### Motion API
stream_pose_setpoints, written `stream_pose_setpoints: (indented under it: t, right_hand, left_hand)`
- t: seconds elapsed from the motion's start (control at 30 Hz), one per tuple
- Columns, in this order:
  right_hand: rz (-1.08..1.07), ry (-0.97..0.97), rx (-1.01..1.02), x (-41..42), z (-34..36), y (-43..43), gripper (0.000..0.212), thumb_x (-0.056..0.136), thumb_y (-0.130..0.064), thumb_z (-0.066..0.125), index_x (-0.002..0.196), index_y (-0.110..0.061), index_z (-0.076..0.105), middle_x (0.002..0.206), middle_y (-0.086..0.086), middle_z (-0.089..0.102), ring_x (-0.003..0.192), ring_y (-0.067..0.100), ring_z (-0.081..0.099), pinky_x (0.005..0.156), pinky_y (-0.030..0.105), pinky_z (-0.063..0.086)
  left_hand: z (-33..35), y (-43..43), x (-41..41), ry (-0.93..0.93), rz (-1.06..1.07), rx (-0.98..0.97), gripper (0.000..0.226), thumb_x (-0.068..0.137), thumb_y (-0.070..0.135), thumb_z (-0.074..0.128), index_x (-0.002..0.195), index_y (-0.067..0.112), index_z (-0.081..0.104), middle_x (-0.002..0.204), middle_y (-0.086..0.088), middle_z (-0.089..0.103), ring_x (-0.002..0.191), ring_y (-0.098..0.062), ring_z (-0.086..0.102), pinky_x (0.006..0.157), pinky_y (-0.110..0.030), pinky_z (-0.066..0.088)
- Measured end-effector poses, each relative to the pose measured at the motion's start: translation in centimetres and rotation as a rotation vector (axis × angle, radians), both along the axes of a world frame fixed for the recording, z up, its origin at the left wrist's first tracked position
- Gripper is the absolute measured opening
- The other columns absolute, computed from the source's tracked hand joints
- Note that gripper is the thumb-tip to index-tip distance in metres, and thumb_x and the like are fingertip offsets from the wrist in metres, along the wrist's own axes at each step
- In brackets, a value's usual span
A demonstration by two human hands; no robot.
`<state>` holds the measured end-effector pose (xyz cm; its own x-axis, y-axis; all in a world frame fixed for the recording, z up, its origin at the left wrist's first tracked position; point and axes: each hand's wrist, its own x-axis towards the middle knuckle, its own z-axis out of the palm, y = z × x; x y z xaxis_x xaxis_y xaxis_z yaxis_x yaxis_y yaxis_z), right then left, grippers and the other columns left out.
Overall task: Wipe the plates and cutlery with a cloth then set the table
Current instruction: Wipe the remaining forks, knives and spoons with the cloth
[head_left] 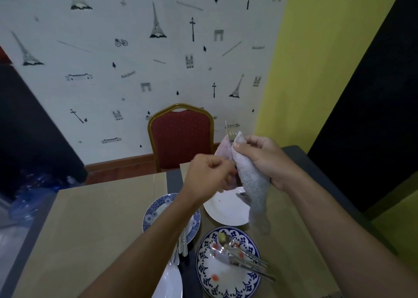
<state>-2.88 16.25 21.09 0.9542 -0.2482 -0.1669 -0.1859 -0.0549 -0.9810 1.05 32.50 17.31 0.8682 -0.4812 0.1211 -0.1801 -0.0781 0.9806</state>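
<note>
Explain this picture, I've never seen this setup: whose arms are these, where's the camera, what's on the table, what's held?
No machine here: these are a person's bare arms, seen from one wide-angle camera worn on the head, looking forward and down. The right hand grips a pale cloth wrapped around a fork, whose tines stick out above. The left hand has its fingers curled beside the cloth, apparently on the fork's hidden handle. On the table lie a blue-rimmed plate, a white plate, a soiled patterned plate carrying a spoon and other cutlery, and part of another white plate. A red chair stands beyond.
</note>
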Motion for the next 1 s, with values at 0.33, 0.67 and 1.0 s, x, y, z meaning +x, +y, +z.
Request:
stream_pose_setpoints:
  t: [0.33, 0.67, 1.0]
  right_hand:
    - [0.185, -0.055, -0.112, 0.2, 0.6, 0.3, 0.017, 0.102, -0.027, 0.067, 0.114, -0.017, 0.073, 0.107, 0.003, 0.08, 0.101, 0.02, 0.077, 0.094, 0.039, 0.059]
    - [0.342, -0.002, -0.192, -1.6, 0.9, -0.3, 0.014, 0.103, -0.028, 0.066, 0.112, -0.02, 0.074, 0.097, -0.003, 0.079, 0.091, 0.013, 0.076, 0.079, 0.03, 0.058]
    - [0.256, -0.047, -0.285, -2.3, 0.7, -0.7, 0.017, 0.103, -0.025, 0.063, 0.103, -0.018, 0.078, 0.098, 0.006, 0.079, 0.099, 0.023, 0.076, 0.092, 0.044, 0.058]
  left_hand:
    - [3.9, -0.7, 4.8, -0.075, 0.18, 0.007, 0.036, 0.087, 0.033, 0.075, 0.074, -0.001, 0.071, 0.07, -0.024, 0.066, 0.059, -0.017, 0.052, 0.063, -0.033, 0.044]
    - [5.0, -0.4, 6.2, -0.056, 0.515, -0.058, 0.03, 0.089, 0.025, 0.073, 0.064, 0.009, 0.073, 0.051, -0.005, 0.063, 0.05, -0.016, 0.055, 0.061, -0.042, 0.056]
    - [6.5, 0.7, 5.3, 0.374, 0.221, -0.29, 0.016, 0.097, 0.013, 0.061, 0.101, 0.01, 0.075, 0.064, 0.002, 0.06, 0.057, -0.009, 0.056, 0.055, -0.021, 0.051]
